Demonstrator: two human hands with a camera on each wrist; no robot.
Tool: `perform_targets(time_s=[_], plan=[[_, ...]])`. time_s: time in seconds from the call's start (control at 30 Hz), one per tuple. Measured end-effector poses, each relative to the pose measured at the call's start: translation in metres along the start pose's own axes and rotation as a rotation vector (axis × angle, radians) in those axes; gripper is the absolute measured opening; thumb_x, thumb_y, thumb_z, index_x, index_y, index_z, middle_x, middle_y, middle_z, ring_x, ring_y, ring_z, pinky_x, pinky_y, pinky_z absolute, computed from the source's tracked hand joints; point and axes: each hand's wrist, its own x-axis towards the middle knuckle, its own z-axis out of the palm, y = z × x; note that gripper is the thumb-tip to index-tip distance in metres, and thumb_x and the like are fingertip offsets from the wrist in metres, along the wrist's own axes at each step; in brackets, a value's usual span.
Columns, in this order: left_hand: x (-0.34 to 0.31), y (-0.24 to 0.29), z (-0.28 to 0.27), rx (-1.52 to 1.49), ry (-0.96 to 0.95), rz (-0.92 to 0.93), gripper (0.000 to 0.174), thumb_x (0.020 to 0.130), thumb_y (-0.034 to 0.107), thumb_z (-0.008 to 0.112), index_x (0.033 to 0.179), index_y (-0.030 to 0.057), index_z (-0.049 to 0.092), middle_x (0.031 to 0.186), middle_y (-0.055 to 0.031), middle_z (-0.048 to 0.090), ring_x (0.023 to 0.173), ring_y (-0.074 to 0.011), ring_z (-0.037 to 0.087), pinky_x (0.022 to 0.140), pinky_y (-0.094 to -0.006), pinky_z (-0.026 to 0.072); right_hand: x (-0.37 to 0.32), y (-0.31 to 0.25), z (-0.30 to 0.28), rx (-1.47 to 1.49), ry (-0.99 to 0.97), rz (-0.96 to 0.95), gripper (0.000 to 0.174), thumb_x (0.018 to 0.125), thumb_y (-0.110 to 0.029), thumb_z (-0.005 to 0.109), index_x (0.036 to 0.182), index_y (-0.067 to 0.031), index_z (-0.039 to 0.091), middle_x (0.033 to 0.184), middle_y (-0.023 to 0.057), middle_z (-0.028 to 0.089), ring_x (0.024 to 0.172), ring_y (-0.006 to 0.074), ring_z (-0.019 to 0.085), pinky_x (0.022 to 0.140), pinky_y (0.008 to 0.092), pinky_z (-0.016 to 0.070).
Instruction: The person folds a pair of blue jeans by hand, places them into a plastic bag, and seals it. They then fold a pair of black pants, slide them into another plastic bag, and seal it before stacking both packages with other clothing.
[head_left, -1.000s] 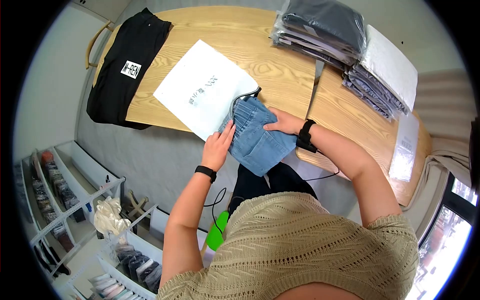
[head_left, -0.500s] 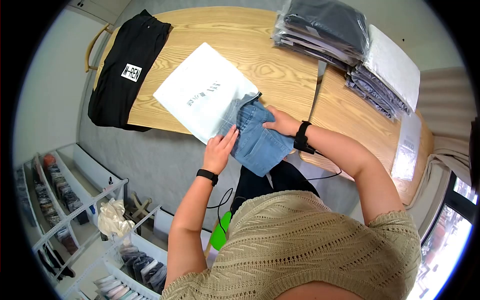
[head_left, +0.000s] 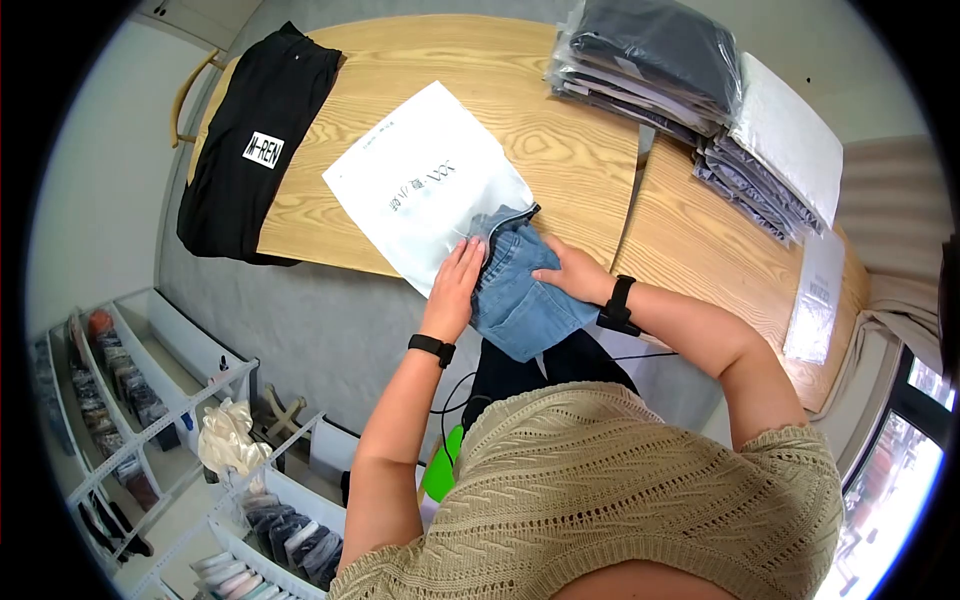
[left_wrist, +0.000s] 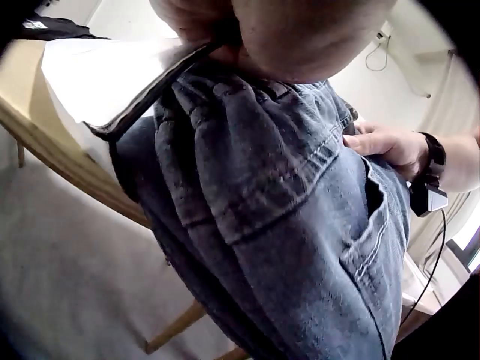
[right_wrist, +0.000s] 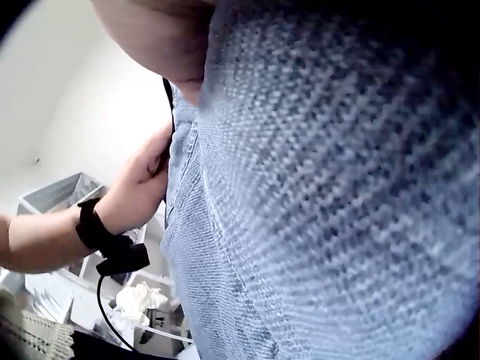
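Folded blue denim jeans [head_left: 530, 310], with a gathered waistband, lie partly inside the mouth of a white printed plastic bag [head_left: 420, 170]; the inserted part shows faintly through the plastic. A black strip edges the bag's mouth. My left hand [head_left: 455, 290] holds the bag at this edge, fingers laid over it and thumb hidden. At the right side of the jeans, my right hand [head_left: 575, 272] grips the folded denim, thumb on top and the other fingers hidden beneath. Close denim [right_wrist: 337, 187] fills most of the right wrist view.
Black folded trousers [head_left: 250, 150] lie at the left of the wooden table [head_left: 400, 50]. Bagged garments [head_left: 650, 60] are stacked at the back right, beside another pile under white plastic [head_left: 790, 130]. A flat clear packet [head_left: 815, 300] lies near the right edge. White shelving [head_left: 150, 430] stands lower left.
The bag's mouth has come further over the waistband end, with denim now showing through the plastic. My left hand has shifted up and right along with the bag; my right hand keeps its grip.
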Motion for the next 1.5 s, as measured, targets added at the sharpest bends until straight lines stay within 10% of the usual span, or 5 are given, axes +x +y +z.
perform_targets(time_s=[0.43,0.87,1.0,1.07,1.5], plan=[[-0.085,-0.001,0.009,0.104,0.209,-0.061,0.019,0.073,0.005,0.063,0.088,0.0042,0.052,0.093,-0.0157,0.053,0.090,-0.0330,0.050,0.079,-0.0441,0.0381,0.008,0.011,-0.006,0.869,-0.143,0.291,0.052,0.090,-0.011,0.058,0.135,0.0003,0.035,0.125,0.0119,0.052,0.113,0.0201,0.050,0.095,0.0340,0.0430],[-0.083,-0.038,0.071,-0.058,0.271,-0.327,0.025,0.082,0.004,0.048,0.106,-0.0001,0.055,0.103,-0.0186,0.056,0.099,-0.0353,0.053,0.086,-0.0424,0.0437,0.008,0.018,-0.027,1.211,-0.257,0.417,0.054,0.093,-0.018,0.056,0.138,-0.0040,0.029,0.128,0.0131,0.049,0.114,0.0241,0.053,0.095,0.0409,0.0463],[-0.065,-0.026,0.050,-0.278,-0.168,-0.528,0.036,0.093,0.024,0.045,0.115,-0.0037,0.052,0.117,-0.0180,0.056,0.109,-0.0333,0.052,0.090,-0.0397,0.0449,0.008,0.027,-0.018,1.227,-0.205,0.376,0.058,0.093,-0.020,0.056,0.140,-0.0053,0.025,0.131,0.0128,0.046,0.116,0.0239,0.051,0.096,0.0406,0.0456],[-0.065,-0.043,0.066,-2.189,0.018,-0.854,0.052,0.092,0.045,0.049,0.125,0.0036,0.050,0.128,-0.0141,0.052,0.117,-0.0286,0.051,0.094,-0.0428,0.0437,0.004,0.030,-0.014,1.213,-0.190,0.354,0.062,0.093,-0.022,0.056,0.142,-0.0052,0.022,0.134,0.0124,0.044,0.120,0.0231,0.048,0.098,0.0402,0.0436],[-0.012,-0.005,0.050,-1.258,0.015,-0.591,0.069,0.083,0.007,0.066,0.140,0.0040,0.026,0.130,-0.0104,0.046,0.118,-0.0205,0.046,0.101,-0.0347,0.0367,0.008,0.042,-0.013,0.642,-0.002,0.215,0.061,0.095,-0.026,0.053,0.139,-0.0004,0.021,0.129,0.0166,0.047,0.115,0.0218,0.049,0.097,0.0352,0.0415]])
